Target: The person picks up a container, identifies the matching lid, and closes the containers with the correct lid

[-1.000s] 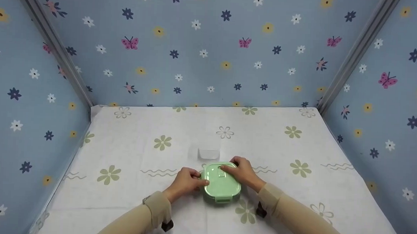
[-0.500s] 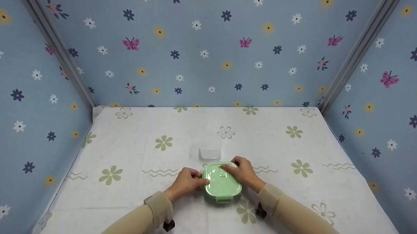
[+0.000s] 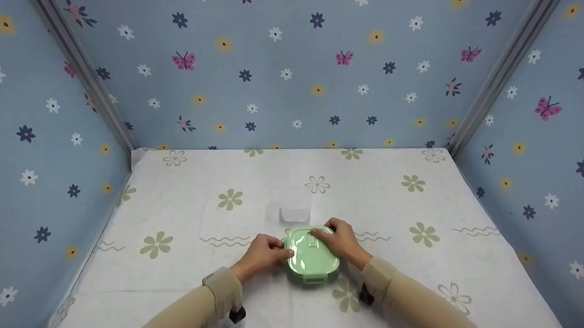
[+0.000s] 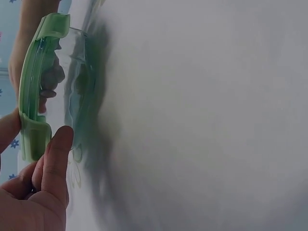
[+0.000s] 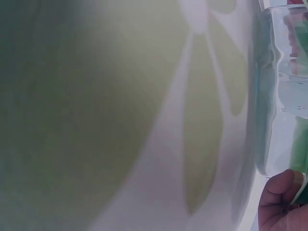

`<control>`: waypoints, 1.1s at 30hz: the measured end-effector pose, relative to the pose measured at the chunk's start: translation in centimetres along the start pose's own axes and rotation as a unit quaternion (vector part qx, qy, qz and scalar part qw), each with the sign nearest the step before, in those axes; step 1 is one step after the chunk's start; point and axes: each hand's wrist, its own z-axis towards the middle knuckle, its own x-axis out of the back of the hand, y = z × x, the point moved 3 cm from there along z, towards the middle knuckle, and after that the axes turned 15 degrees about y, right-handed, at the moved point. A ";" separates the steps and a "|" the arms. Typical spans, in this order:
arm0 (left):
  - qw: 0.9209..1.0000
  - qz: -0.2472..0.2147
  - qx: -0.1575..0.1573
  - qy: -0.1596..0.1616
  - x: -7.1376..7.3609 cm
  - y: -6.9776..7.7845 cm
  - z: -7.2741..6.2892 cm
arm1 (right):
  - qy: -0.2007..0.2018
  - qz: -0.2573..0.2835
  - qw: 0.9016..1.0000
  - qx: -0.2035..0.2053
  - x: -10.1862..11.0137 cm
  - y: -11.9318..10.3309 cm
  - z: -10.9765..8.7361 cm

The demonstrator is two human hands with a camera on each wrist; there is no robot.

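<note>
A food container with a pale green snap-on lid (image 3: 313,258) and a clear glass body (image 4: 77,72) stands on the cloth, within reach of both hands. My left hand (image 3: 263,252) holds its left side. The thumb lies on the lid's edge and the fingers are at the green side latch (image 4: 36,138). At the far right corner my right hand (image 3: 340,240) grips the container, thumb on top of the lid, fingers over the far edge. The front latch (image 3: 315,279) hangs down along the near side. In the right wrist view only part of the right hand (image 5: 281,202) shows.
A small clear or whitish piece (image 3: 294,215) lies just behind the container. The table is covered by a white cloth (image 3: 178,282) with green flowers. Blue patterned walls (image 3: 297,51) enclose it at the back and both sides.
</note>
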 end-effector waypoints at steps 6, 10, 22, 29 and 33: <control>1.000 -0.005 -0.003 -0.003 0.0 -0.1 -0.2 | -0.001 -0.005 1.000 -0.015 -0.1 0.2 -0.1; 1.000 0.004 -0.017 -0.013 -0.1 0.1 -0.2 | 0.002 -0.008 1.000 -0.023 -0.1 0.4 -0.1; 0.996 0.089 0.002 0.001 0.3 1.5 -0.3 | -0.001 -0.006 1.000 -0.021 0.0 0.2 -0.1; 0.997 0.079 0.015 0.020 0.2 1.6 -0.3 | 0.002 -0.004 1.000 -0.014 0.0 0.1 -0.1; 0.997 0.072 0.031 0.024 0.2 1.5 -0.4 | 0.003 -0.006 1.000 -0.019 0.0 0.1 -0.1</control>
